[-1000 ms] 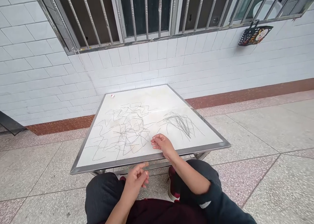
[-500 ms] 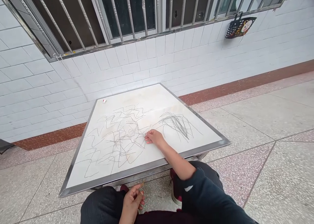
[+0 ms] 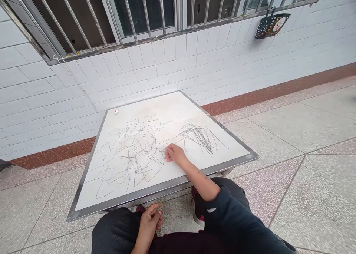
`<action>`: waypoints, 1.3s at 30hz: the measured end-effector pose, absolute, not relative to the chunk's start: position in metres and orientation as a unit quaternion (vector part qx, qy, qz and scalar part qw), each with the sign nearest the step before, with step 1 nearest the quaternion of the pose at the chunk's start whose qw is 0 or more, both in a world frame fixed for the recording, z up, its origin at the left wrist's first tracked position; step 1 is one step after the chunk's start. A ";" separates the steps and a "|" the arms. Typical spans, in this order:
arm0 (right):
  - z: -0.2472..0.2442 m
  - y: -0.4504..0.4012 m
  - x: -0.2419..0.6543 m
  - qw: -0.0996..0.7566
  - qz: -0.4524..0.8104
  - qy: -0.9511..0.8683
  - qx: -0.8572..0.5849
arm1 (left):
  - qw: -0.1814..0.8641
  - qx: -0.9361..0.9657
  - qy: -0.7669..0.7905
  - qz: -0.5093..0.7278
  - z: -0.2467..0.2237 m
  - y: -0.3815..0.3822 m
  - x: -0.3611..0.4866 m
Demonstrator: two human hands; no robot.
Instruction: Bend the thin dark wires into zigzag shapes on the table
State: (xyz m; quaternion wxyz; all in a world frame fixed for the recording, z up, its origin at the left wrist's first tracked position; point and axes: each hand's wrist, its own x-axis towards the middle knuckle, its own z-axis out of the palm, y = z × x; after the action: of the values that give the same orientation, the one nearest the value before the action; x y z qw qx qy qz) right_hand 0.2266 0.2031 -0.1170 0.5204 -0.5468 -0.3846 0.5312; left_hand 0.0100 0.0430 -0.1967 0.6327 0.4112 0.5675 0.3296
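A white tabletop (image 3: 155, 105) with a grey metal rim stands in front of me. Thin dark wavy lines (image 3: 139, 150) criss-cross its left and middle part; whether they are drawn or loose strands I cannot tell. A denser bundle of dark lines (image 3: 201, 137) lies on the right. My right hand (image 3: 175, 154) rests on the tabletop between the two groups, its fingertips pinched together; anything inside them is too small to name. Below the near edge, over my lap, my left hand (image 3: 150, 220) is curled with thumb and fingers close; what it may hold is unclear.
A small white and red object (image 3: 116, 112) sits at the table's far left corner. Behind stands a white tiled wall (image 3: 155, 66) with barred windows (image 3: 144, 9). A black dotted bag (image 3: 272, 25) hangs from the bars. My knees (image 3: 114, 230) are close under the near edge.
The view has shifted slightly. My right hand's fingers have drawn closer together at almost the same spot on the tabletop. My left hand has stayed over my lap.
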 end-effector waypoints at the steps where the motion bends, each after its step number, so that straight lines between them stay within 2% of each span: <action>1: -0.117 0.203 0.227 0.520 0.526 -0.388 -0.550 | 0.634 0.412 0.566 0.328 -0.196 0.043 0.009; 12: -0.113 0.196 0.222 0.468 0.437 -0.498 -0.585 | 0.651 0.407 0.565 0.302 -0.200 0.047 0.008; 17: -0.098 0.190 0.253 0.432 0.291 -0.548 -0.655 | 0.656 0.404 0.570 0.287 -0.198 0.049 0.009; 23: -0.088 0.189 0.321 0.377 0.139 -0.519 -0.755 | 0.660 0.400 0.573 0.276 -0.200 0.052 0.010; 32: -0.099 0.189 0.305 0.262 0.142 -0.571 -0.765 | 0.671 0.381 0.578 0.265 -0.209 0.059 0.013; 39: -0.101 0.183 0.274 0.237 0.193 -0.621 -0.722 | 0.683 0.372 0.573 0.258 -0.214 0.062 0.013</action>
State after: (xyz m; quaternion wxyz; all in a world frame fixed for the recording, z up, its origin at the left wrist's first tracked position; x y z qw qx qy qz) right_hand 0.2745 0.1831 -0.1011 0.2371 -0.7220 -0.6205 0.1934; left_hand 0.0131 0.0618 -0.2136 0.6826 0.3723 0.5733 0.2583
